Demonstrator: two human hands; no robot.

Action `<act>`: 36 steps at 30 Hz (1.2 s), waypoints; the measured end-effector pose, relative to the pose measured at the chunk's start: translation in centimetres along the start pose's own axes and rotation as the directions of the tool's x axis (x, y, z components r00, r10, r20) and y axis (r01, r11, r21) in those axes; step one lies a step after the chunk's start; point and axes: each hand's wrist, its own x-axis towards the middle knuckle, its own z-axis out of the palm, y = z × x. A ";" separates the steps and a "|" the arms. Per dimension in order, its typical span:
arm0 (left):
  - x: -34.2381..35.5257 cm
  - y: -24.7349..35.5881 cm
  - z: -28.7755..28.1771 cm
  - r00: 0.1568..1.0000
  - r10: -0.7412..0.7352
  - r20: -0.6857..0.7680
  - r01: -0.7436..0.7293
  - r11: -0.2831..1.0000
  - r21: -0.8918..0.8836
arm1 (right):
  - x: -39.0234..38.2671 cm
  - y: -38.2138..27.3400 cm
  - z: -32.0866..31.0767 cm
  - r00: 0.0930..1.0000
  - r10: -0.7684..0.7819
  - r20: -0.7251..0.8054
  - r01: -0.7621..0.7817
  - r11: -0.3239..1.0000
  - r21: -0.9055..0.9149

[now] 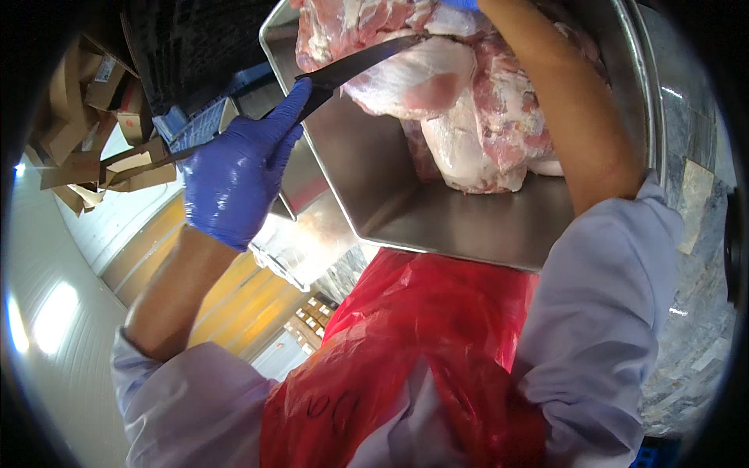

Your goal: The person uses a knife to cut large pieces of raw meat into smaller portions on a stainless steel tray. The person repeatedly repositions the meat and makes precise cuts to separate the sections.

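My left hand (238,171), in a blue glove, is closed round the handle of a long dark-bladed knife (355,65). The blade points up and to the right, and its tip lies over a large piece of pale, fat-covered raw meat (417,82). More cuts of raw meat (507,109) are heaped with it in a deep metal tub (390,210). My right arm reaches across the tub to its far side. Only a sliver of my right hand (462,3), also gloved in blue, shows at the top edge by the meat; its fingers are out of sight.
The tub's rolled rim (334,181) runs close in front of my red plastic apron (406,312). Cardboard boxes (86,117) and a blue crate (195,125) are at the far left. A grey marbled surface (686,343) lies on the right.
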 end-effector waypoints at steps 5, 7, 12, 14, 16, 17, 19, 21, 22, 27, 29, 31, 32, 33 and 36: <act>-2.8 -0.1 4.7 0.991 -0.130 0.018 0.131 0.987 -0.090 | 1.1 -0.2 1.3 1.000 -0.008 -0.018 0.007 0.999 -0.053; -3.0 -0.8 5.8 0.995 -0.093 -0.041 0.085 0.982 -0.169 | 0.4 -0.7 1.8 1.000 -0.010 -0.027 0.008 0.997 -0.072; -2.6 -3.6 3.0 0.997 -0.077 -0.028 0.068 0.968 -0.241 | -1.1 0.8 1.4 0.986 -0.020 -0.166 -0.007 0.987 -0.161; -2.9 -5.4 3.2 0.993 -0.012 -0.115 -0.010 0.983 -0.184 | -1.9 1.3 2.1 0.978 0.069 -0.199 -0.084 0.994 -0.070; -2.8 -6.7 4.0 0.944 0.116 -0.310 -0.172 0.972 -0.161 | -3.5 1.0 3.0 0.962 0.027 -0.272 -0.029 1.000 -0.001; -2.6 -7.0 4.1 0.903 0.156 -0.399 -0.245 0.952 -0.182 | -4.0 1.0 2.8 0.956 0.040 -0.289 -0.012 0.995 0.097; -2.7 -7.2 3.6 0.963 0.059 -0.265 -0.131 0.956 -0.263 | -7.0 -1.9 2.1 0.953 0.095 -0.286 -0.006 0.955 0.298; -2.2 -7.6 2.5 0.989 -0.006 -0.146 -0.037 0.955 -0.295 | -8.3 -1.4 2.4 0.881 -0.223 -0.418 0.268 0.962 0.052; -2.1 -7.9 2.5 0.986 -0.026 -0.167 -0.033 0.941 -0.338 | -8.7 -1.0 2.8 0.843 -0.339 -0.418 0.331 0.939 -0.093; -1.7 -9.0 3.7 0.965 0.052 -0.259 -0.150 0.915 -0.374 | -8.4 -1.6 4.3 0.807 -0.522 -0.275 0.337 0.790 -0.512; -1.5 -9.1 4.2 0.969 0.054 -0.241 -0.147 0.911 -0.386 | -8.3 -2.4 4.6 0.795 -0.477 -0.374 0.285 0.839 -0.463; -1.4 -9.1 4.0 0.986 0.025 -0.166 -0.092 0.907 -0.411 | -8.1 -2.5 4.6 0.773 -0.484 -0.411 0.287 0.844 -0.453; -1.4 -9.3 4.4 0.978 0.059 -0.201 -0.136 0.909 -0.393 | -8.1 -2.3 5.0 0.729 -0.509 -0.458 0.295 0.837 -0.461; -1.2 -9.6 4.5 0.964 0.091 -0.248 -0.181 0.912 -0.369 | -7.8 -2.0 5.0 0.721 -0.493 -0.486 0.289 0.852 -0.436; -0.7 -10.0 4.5 0.927 0.177 -0.330 -0.290 0.897 -0.334 | -7.2 -1.1 4.6 0.656 -0.566 -0.499 0.331 0.810 -0.485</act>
